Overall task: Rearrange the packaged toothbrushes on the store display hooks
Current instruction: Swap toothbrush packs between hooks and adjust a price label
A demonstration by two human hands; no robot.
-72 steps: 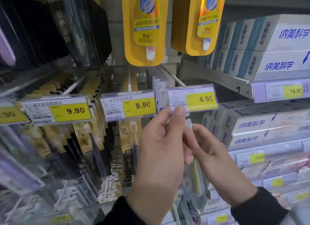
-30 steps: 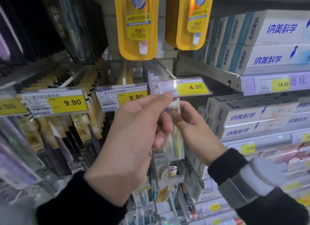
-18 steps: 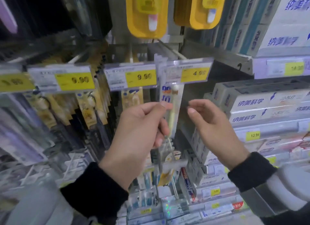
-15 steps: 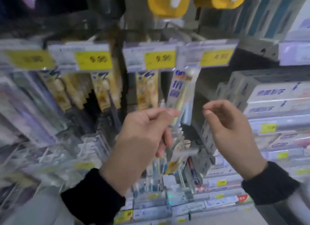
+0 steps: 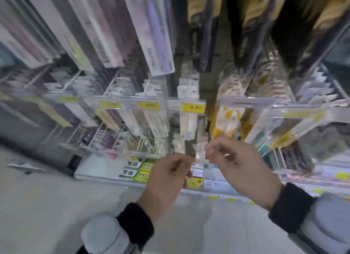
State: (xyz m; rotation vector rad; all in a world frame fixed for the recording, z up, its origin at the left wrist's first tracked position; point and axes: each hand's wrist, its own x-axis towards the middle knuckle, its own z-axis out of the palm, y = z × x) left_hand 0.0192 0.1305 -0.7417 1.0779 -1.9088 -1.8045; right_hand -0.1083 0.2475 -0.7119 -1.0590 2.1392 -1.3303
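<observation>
The clear packaged toothbrush [image 5: 201, 153] sits low in the display, between your 2 hands, below the price tag [image 5: 193, 107] on the middle hook rail. Your right hand [image 5: 240, 170] pinches its right edge with curled fingertips [image 5: 209, 151]. Your left hand [image 5: 168, 180] has its fingers curled, thumb and forefinger reaching to the pack's lower left corner; blur keeps you from telling whether it really grips the pack.

Just behind the pack hang more clear packs [image 5: 186, 129] on the same hook, crowding it. To its right hangs a yellow-printed pack [image 5: 227, 121], near your right hand. Left of it runs a row of clear tag holders with yellow labels [image 5: 149, 105] over further hanging packs. Above, long pale packs [image 5: 151, 36] and dark packs [image 5: 244, 26] hang down toward the rail. Below your left hand, green and white boxes [image 5: 140, 171] stand on the bottom shelf, with pale floor [image 5: 56, 216] beneath. Everything is motion-blurred.
</observation>
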